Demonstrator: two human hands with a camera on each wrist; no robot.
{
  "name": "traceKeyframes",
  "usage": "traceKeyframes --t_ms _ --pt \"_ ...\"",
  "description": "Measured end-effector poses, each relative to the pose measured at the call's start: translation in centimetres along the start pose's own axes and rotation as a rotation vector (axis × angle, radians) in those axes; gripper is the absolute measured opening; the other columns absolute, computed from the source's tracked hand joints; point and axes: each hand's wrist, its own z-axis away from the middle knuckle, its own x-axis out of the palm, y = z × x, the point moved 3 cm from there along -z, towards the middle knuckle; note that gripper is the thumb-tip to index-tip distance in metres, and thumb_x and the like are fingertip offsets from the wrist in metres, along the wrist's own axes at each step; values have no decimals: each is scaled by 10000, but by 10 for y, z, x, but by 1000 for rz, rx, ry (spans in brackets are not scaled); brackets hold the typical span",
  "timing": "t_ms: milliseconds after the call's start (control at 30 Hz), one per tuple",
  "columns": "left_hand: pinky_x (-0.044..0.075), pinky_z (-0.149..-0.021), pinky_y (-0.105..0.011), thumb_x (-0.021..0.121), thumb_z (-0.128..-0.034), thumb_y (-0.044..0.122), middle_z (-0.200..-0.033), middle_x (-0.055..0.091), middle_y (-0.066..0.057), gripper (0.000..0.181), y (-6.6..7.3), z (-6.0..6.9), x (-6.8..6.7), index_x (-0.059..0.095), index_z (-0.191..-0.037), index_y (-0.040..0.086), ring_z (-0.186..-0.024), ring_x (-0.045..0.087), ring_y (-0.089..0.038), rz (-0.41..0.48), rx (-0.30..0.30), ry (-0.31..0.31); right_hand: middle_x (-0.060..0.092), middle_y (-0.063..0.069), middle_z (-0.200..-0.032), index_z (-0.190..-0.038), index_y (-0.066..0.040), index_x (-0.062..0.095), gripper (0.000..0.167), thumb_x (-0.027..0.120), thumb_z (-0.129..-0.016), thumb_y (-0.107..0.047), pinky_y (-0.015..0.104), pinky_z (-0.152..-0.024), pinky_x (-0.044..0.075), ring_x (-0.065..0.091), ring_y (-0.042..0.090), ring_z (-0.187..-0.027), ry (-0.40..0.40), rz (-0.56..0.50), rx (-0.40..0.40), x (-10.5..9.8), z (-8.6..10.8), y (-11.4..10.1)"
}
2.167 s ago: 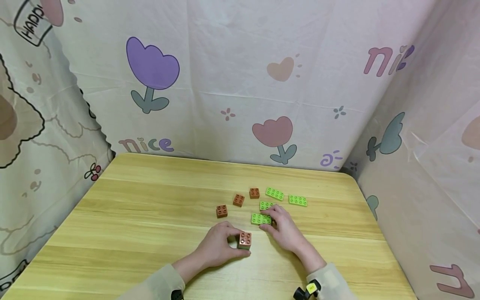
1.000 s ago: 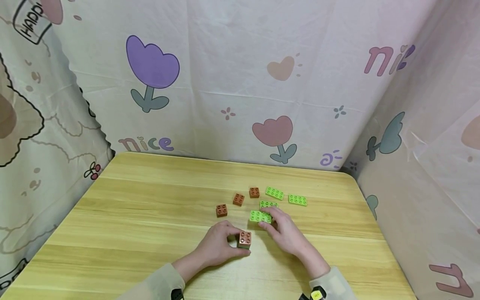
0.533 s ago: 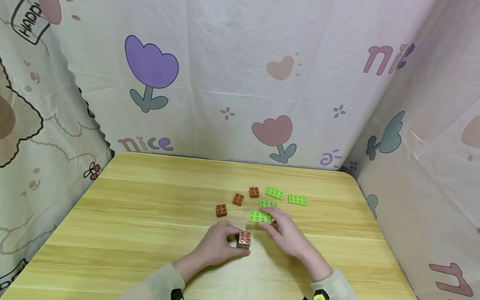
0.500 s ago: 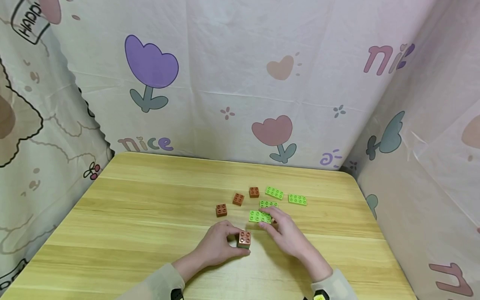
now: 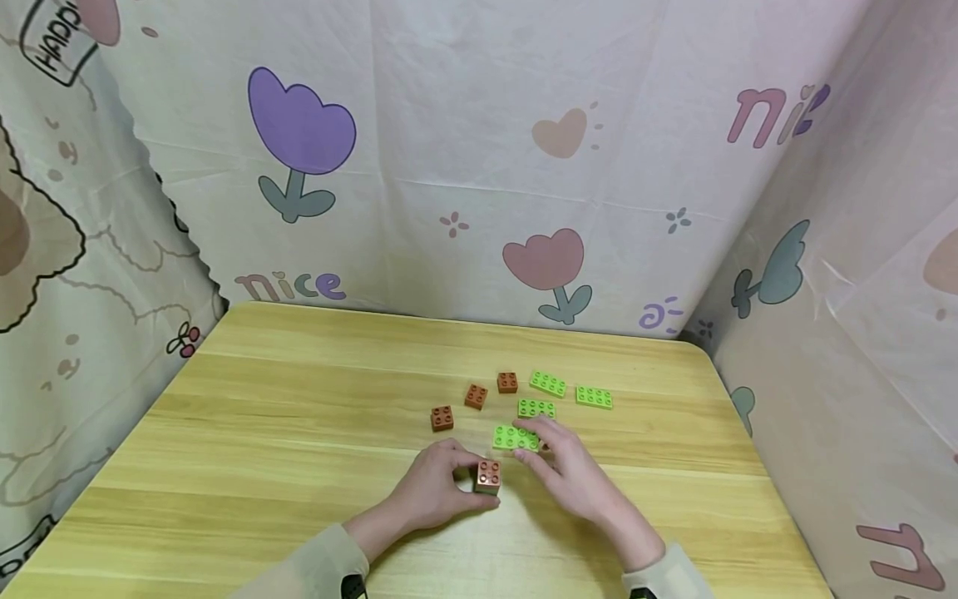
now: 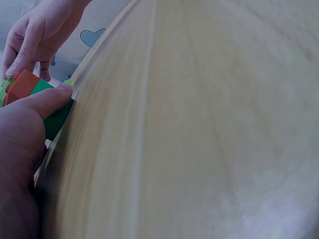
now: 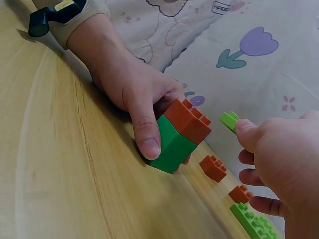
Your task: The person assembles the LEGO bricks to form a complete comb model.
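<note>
In the head view, my left hand [image 5: 430, 491] grips a short stack standing on the table, thumb on its near side. The stack has a brown toy brick [image 7: 188, 121] with studs on top of a darker green part [image 7: 172, 147]. My right hand [image 5: 572, 474] pinches a flat lime-green toy brick [image 5: 515, 438] by its right end, between thumb and finger. That lime brick hangs above the table, just beyond the stack and apart from it. A small brown patch shows under the right fingers; what it belongs to is mostly hidden.
Brown bricks [image 5: 442, 418] lie in a loose diagonal row beyond my left hand. Other flat lime bricks [image 5: 549, 383] lie at the back, right of the middle. The wooden table [image 5: 314, 374] meets a printed cloth [image 5: 419, 166] behind and at the sides.
My right hand has lifted the lime brick off the table and shifted it slightly left, nearer the stack. My left hand keeps its hold on the stack in the same place.
</note>
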Motion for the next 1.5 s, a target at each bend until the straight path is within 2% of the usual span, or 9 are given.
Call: traceKeyframes --t_ms 233,400,533,767,1000,1267,1500 --pt "467 -741 -276 929 -762 552 -920 592 193 485 0 0 0 826 -1155 287 -832 541 -42 7 4 -4 617 64 -1457 -1459 -105 601 460 645 -1066 -340 500 -1095 482 566 217 -1348 -12 -12 -11 3 4 -6" --pt "459 -746 -274 933 -760 538 -915 595 202 474 0 0 1 822 -1161 311 -837 536 -39 9 11 -8 615 -23 -1443 -1461 -93 599 463 666 -1056 -308 484 -1110 470 568 191 -1344 -25 -12 -13 6 6 -9" --pt "455 -743 -277 940 -755 525 -911 593 195 452 -1 0 1 826 -1137 313 -832 530 -43 13 7 -8 612 -87 -1422 -1462 -104 601 457 682 -1048 -281 474 -1109 473 577 169 -1328 -26 -14 -19 8 7 -11" --pt "453 -740 -277 946 -755 504 -900 604 201 378 0 -1 1 826 -1070 333 -831 531 -43 13 17 -12 625 -90 -1392 -1448 -79 608 444 701 -1038 -221 467 -1102 482 581 153 -1314 -35 -31 -38 10 10 -14" --pt "456 -744 -276 950 -756 494 -904 605 191 346 0 -1 0 821 -1039 343 -836 533 -42 8 25 -8 619 -130 -1378 -1446 -84 613 456 683 -1049 -296 460 -1100 485 587 135 -1297 -47 -22 -46 12 13 -16" --pt "455 -739 -275 950 -763 481 -880 604 212 288 2 -2 0 804 -977 355 -829 537 -39 6 53 3 625 -141 -1348 -1437 -89 617 431 661 -1062 -297 457 -1064 516 604 128 -1255 -56 -26 -67 16 16 -17" --pt "455 -749 -279 947 -765 484 -873 601 220 272 1 -1 0 794 -957 366 -831 538 -40 -1 46 1 631 -144 -1330 -1429 -88 624 429 642 -1070 -322 442 -1059 520 610 116 -1230 -70 -39 -75 18 16 -17"
